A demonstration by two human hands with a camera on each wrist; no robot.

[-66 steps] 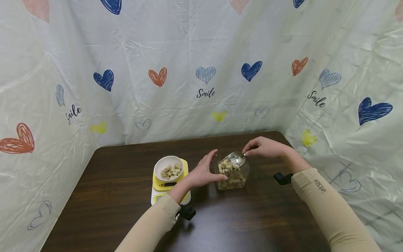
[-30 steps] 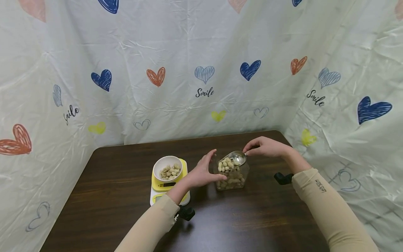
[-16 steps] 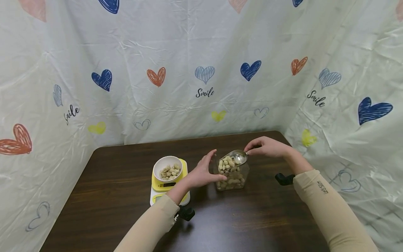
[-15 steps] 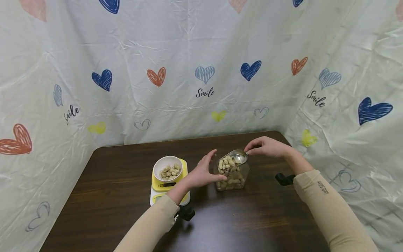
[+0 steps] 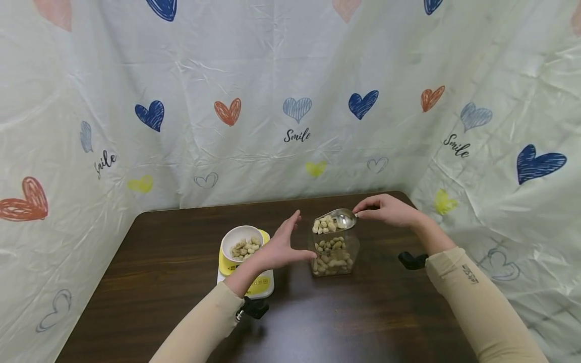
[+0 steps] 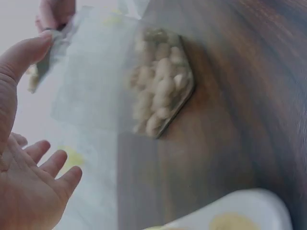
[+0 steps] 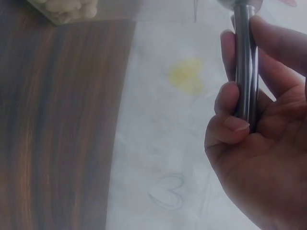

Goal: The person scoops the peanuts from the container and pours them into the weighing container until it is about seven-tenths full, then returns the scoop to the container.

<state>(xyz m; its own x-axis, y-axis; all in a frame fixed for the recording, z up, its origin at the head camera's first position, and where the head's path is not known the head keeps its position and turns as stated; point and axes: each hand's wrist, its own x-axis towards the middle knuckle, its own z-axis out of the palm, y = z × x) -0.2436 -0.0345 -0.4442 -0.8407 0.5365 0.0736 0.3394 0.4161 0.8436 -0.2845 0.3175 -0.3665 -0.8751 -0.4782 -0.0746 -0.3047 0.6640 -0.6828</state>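
Note:
My right hand (image 5: 386, 209) grips the handle of a metal scoop (image 5: 345, 219); in the right wrist view its fingers curl round the dark, shiny handle (image 7: 246, 72). Peanuts (image 5: 324, 224) lie in the scoop, which is held just above the mouth of a clear container (image 5: 356, 249). More peanuts (image 5: 333, 263) fill the container's lower part. My left hand (image 5: 278, 249) is spread beside the container's left side, thumb and fingers apart. In the left wrist view the left hand (image 6: 33, 191) shows an open palm, apart from the container's wall, and holds nothing.
A white bowl (image 5: 230, 241) with some peanuts stands on a yellow and white kitchen scale (image 5: 260, 288), left of the container and partly behind my left forearm. The dark wooden table (image 5: 172, 277) meets a heart-printed curtain (image 5: 254, 166) along its back.
The scoop with peanuts has risen from inside the container to above its rim. My left hand has drawn back left from the container, covering more of the scale's middle.

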